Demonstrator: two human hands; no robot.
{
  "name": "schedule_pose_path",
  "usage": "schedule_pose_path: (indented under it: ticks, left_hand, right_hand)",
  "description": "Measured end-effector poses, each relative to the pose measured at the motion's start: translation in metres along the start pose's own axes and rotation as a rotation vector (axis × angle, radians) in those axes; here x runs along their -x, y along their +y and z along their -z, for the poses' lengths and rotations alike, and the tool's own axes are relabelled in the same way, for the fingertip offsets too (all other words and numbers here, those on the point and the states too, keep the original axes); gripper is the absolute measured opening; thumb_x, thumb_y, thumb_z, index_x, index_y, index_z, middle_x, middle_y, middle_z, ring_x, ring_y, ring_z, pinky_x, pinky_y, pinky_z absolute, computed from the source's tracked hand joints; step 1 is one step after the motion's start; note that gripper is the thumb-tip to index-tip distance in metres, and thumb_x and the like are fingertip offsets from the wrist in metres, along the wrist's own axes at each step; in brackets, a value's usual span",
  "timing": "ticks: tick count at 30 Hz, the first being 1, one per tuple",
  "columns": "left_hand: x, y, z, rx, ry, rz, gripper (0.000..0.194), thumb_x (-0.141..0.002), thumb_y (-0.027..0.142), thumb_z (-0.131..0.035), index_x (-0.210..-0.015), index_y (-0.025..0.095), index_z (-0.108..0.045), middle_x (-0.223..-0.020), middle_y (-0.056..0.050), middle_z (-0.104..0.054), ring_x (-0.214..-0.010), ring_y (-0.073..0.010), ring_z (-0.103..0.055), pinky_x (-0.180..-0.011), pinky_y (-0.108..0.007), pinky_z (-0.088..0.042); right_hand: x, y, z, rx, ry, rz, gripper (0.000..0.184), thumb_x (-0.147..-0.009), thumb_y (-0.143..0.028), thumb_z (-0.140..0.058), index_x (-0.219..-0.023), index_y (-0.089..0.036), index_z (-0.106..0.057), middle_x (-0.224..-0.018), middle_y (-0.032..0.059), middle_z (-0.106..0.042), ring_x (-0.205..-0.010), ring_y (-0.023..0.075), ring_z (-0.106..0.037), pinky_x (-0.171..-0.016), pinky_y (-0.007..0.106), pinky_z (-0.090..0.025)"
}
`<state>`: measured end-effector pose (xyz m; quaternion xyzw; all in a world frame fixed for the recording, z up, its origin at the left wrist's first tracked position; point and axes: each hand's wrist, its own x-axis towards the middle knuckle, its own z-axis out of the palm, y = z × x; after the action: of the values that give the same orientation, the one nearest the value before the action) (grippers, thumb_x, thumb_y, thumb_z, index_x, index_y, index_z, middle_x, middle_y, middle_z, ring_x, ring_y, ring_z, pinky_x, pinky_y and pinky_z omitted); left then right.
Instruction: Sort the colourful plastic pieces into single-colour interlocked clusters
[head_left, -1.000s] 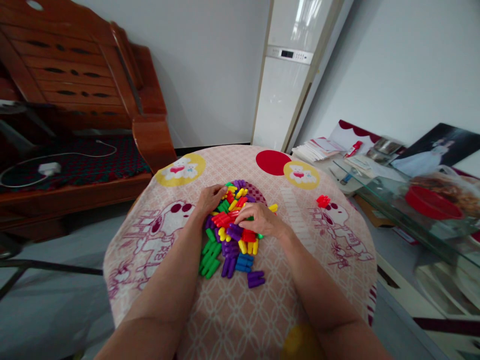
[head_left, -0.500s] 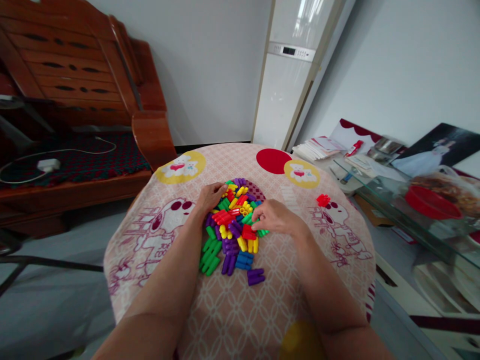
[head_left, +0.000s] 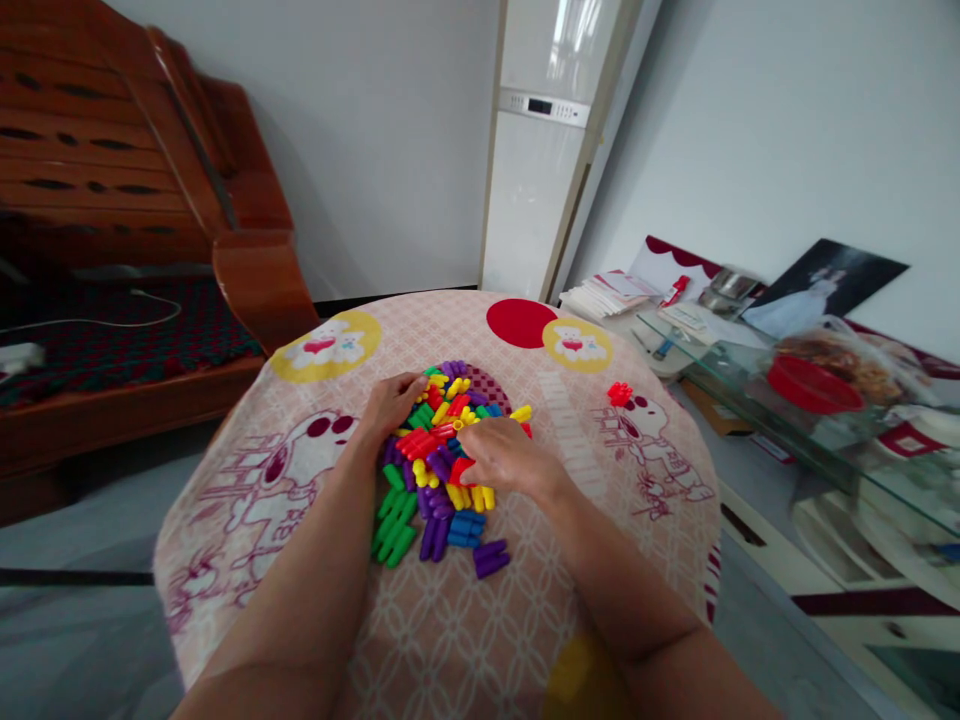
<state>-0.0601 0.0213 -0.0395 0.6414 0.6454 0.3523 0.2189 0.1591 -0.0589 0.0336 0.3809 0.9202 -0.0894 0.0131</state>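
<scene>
A heap of plastic building blocks (head_left: 421, 443) in red, yellow, green, blue and purple lies on the round table between my hands. My left hand (head_left: 394, 404) rests against the heap's left edge, its fingers stretched out over the outer blocks and holding nothing visible. My right hand (head_left: 499, 452) is over the right side of the heap, fingers bent down among the blocks. Its fingertips are hidden, so any grip cannot be made out. A red block (head_left: 460, 471) is beside its thumb. Nearer me lie green blocks (head_left: 394, 525), a blue block (head_left: 466, 529) and a purple block (head_left: 491, 559).
A patterned cloth (head_left: 442, 630) covers the table. One red block (head_left: 619, 394) sits apart at the right. Beyond the table's right edge stands a glass-topped cabinet (head_left: 720, 385) with papers and a red bowl (head_left: 814, 386). A wooden bench (head_left: 255, 270) stands at left.
My right hand has moved left, further over the heap. Yellow and red blocks now show just beyond it. My left hand stays at the heap's edge. The whole view has shifted slightly.
</scene>
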Motion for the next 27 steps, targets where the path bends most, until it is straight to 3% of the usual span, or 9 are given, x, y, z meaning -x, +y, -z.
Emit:
schedule_pose_path:
  ticks: [4, 7, 11, 15, 17, 20, 27]
  left_hand:
    - [0.001, 0.002, 0.001, -0.025, -0.002, 0.013, 0.055, -0.085, 0.052, -0.043, -0.108, 0.013, -0.076, -0.094, -0.006, -0.076, -0.089, -0.0237, -0.065, -0.075, -0.027, -0.047]
    - [0.002, 0.002, 0.001, -0.023, -0.001, 0.007, 0.055, -0.085, 0.052, -0.043, -0.109, 0.014, -0.075, -0.094, -0.005, -0.076, -0.089, -0.0234, -0.065, -0.075, -0.027, -0.047]
    - [0.002, 0.002, 0.002, -0.013, 0.001, 0.000, 0.055, -0.085, 0.053, -0.043, -0.107, 0.014, -0.076, -0.091, -0.005, -0.076, -0.087, -0.0235, -0.065, -0.073, -0.026, -0.047]
    - [0.001, 0.001, 0.002, -0.002, -0.002, -0.010, 0.054, -0.084, 0.053, -0.044, -0.103, 0.015, -0.077, -0.091, -0.006, -0.077, -0.087, -0.0243, -0.064, -0.072, -0.027, -0.047]
    - [0.001, 0.001, 0.001, 0.004, 0.003, -0.011, 0.053, -0.084, 0.053, -0.044, -0.104, 0.015, -0.077, -0.091, -0.005, -0.077, -0.087, -0.0246, -0.064, -0.072, -0.027, -0.047]
    - [0.001, 0.001, 0.000, 0.000, 0.010, 0.001, 0.053, -0.083, 0.052, -0.045, -0.104, 0.015, -0.077, -0.089, -0.005, -0.077, -0.086, -0.0240, -0.064, -0.071, -0.027, -0.047]
    - [0.001, -0.001, -0.001, 0.015, 0.008, -0.010, 0.055, -0.084, 0.053, -0.044, -0.106, 0.015, -0.077, -0.089, -0.005, -0.076, -0.085, -0.0228, -0.064, -0.071, -0.026, -0.047]
  right_hand:
    - [-0.006, -0.002, -0.002, -0.138, 0.125, -0.009, 0.010, -0.081, -0.020, -0.064, -0.090, -0.017, -0.067, -0.083, 0.0046, -0.070, -0.079, 0.0177, -0.063, -0.068, 0.025, -0.039]
    - [-0.003, 0.015, 0.009, -0.289, 0.281, -0.092, 0.014, -0.077, -0.013, -0.060, -0.088, -0.017, -0.069, -0.078, 0.0026, -0.070, -0.073, 0.0153, -0.061, -0.066, 0.024, -0.039]
    - [0.021, 0.076, 0.029, -0.394, 0.562, -0.292, 0.019, -0.074, -0.014, -0.057, -0.082, -0.017, -0.074, -0.079, 0.0038, -0.073, -0.074, 0.0159, -0.064, -0.068, 0.024, -0.044]
    - [0.066, 0.144, 0.039, -0.197, 0.814, -0.753, 0.027, -0.073, -0.014, -0.056, -0.089, -0.015, -0.077, -0.089, 0.0096, -0.076, -0.082, 0.0201, -0.067, -0.075, 0.028, -0.048]
    - [0.087, 0.167, 0.038, -0.049, 0.820, -0.990, 0.030, -0.074, -0.013, -0.055, -0.093, -0.014, -0.078, -0.092, 0.0133, -0.075, -0.087, 0.0237, -0.067, -0.079, 0.031, -0.048]
    - [0.106, 0.187, 0.026, 0.050, 0.742, -1.198, 0.031, -0.074, -0.009, -0.053, -0.091, -0.012, -0.079, -0.090, 0.0180, -0.073, -0.090, 0.0274, -0.066, -0.079, 0.035, -0.048]
    - [0.101, 0.208, -0.014, 0.058, 0.677, -1.249, 0.040, -0.080, -0.008, -0.046, -0.106, -0.008, -0.075, -0.102, 0.0221, -0.072, -0.096, 0.0294, -0.066, -0.081, 0.035, -0.046]
